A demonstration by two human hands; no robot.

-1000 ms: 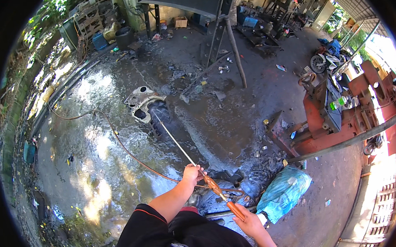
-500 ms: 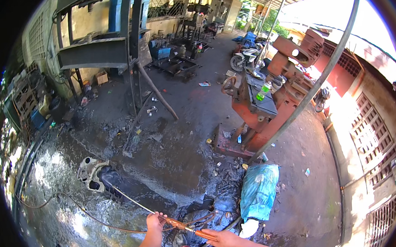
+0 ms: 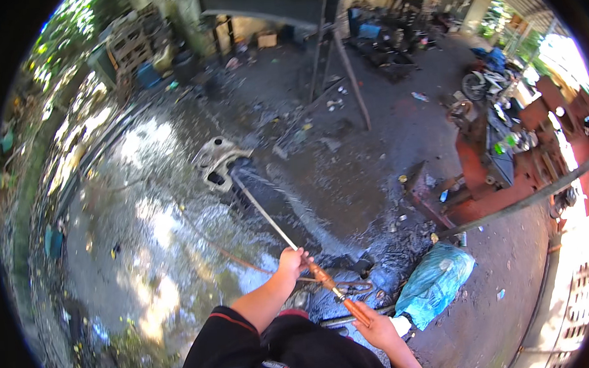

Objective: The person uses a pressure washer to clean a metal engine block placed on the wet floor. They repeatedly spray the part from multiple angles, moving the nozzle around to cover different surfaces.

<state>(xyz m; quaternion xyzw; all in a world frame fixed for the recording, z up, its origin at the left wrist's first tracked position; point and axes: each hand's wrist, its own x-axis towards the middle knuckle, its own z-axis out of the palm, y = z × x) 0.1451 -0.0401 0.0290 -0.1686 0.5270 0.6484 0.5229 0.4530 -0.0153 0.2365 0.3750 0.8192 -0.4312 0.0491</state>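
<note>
Nearest are the two hands, both on the person's side of the metal casting, which is the landmark here. The right hand [image 3: 377,329], farther from the casting, is closed around the rear orange handle of the spray wand [image 3: 264,214]. The left hand [image 3: 292,261], closer to the casting, grasps the same wand at the front of its forward orange grip. Whether a trigger is pressed, I cannot tell. The thin rod of the wand points at the casting, with its tip seen over the dark part of it. A brownish hose [image 3: 226,253] lies on the near side of the casting. A blue plastic bag [image 3: 436,283] is to the right of the casting and nearer to the person.

The metal casting [image 3: 230,159], pale with round openings, lies on the wet floor [image 3: 347,174]. Pale streaks, apparently spray, show just right of it. In my judgement, the step in hand is washing this casting; the next move calls for a steady two-handed grip and a small turn of the rod toward its uncovered openings.

Well right of the casting stands a red machine [image 3: 488,200]. Beyond the casting are a dark steel frame [image 3: 261,0] and, far to the right, a motorbike [image 3: 486,84].
</note>
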